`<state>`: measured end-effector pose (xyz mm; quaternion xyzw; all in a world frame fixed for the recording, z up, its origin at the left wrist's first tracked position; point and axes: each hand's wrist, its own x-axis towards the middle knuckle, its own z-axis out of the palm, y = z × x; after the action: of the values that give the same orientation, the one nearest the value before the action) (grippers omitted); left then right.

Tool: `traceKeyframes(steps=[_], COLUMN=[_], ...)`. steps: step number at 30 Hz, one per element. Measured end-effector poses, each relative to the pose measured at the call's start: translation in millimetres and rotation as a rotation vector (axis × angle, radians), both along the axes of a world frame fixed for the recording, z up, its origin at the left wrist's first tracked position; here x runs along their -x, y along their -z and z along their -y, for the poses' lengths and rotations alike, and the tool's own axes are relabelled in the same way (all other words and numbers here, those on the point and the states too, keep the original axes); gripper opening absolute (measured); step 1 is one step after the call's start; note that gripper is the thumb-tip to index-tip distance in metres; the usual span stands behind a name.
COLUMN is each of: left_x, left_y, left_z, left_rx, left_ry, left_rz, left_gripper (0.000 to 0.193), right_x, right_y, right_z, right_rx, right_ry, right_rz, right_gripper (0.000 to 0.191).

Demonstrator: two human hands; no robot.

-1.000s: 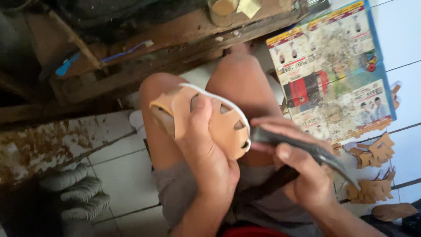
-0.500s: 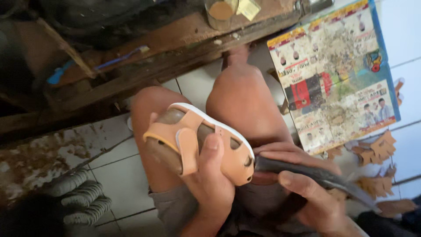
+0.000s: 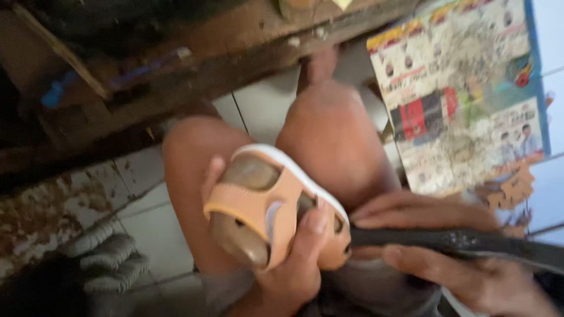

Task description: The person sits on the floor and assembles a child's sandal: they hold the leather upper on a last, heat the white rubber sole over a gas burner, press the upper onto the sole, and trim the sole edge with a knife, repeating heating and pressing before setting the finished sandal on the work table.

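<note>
Gripping a small tan leather sandal with a white sole edge [image 3: 276,205], stretched over a smooth brown shoe last, with the left hand [image 3: 294,258] wrapped around it from below, thumb pressing on the strap. Resting the sandal above bare knees [image 3: 329,129], over a pale tiled floor [image 3: 147,217]. Closing the right hand [image 3: 446,252] around a long, dark, flat tool [image 3: 458,242], its tip touching the sandal's heel end. Lying on the floor to the right: a colourful printed paper sheet [image 3: 464,94] and tan leather scraps [image 3: 511,188]. Sitting low on the left: a grey ribbed cloth [image 3: 106,252]. Judging by looks: likely light; straps soft and bendable, last hard and possibly slippery. Holding best around the middle, fingers under the sole, thumb across the strap.
</note>
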<state>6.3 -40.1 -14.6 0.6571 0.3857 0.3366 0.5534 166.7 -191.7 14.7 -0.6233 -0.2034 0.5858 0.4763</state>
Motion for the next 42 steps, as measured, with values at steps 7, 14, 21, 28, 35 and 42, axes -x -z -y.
traceKeyframes(steps=[7,14,21,28,35,42], left_x=[-3.9,-0.2,16.1,26.6,26.0,16.9], left_y=[-5.6,3.1,15.5,17.5,22.5,-1.9], left_z=[-1.8,4.6,14.2,8.1,6.4,-4.4], left_rx=[0.235,-0.057,0.202,0.361,0.120,0.835], left_ry=[-0.074,-0.017,0.046,0.130,0.257,0.193], left_rz=[0.179,-0.051,0.193,0.217,0.178,0.407], left_gripper=[0.081,0.058,0.088,0.102,0.097,0.091], right_x=[-5.3,44.6,13.1,-14.3,-19.9,-45.7], right_y=[-3.8,1.6,9.2,-6.2,-15.0,-1.9], right_z=[-12.8,-1.9,9.2,-12.3,-49.7,-41.1], right_rx=[-0.083,-0.118,-0.044,0.021,0.023,-0.067], right_ry=[0.110,0.212,0.237,-0.265,-0.037,-0.408], right_rz=[-0.200,0.430,-0.161,0.170,-0.162,-0.033], right_gripper=[0.037,0.038,0.035,0.037,0.037,0.036])
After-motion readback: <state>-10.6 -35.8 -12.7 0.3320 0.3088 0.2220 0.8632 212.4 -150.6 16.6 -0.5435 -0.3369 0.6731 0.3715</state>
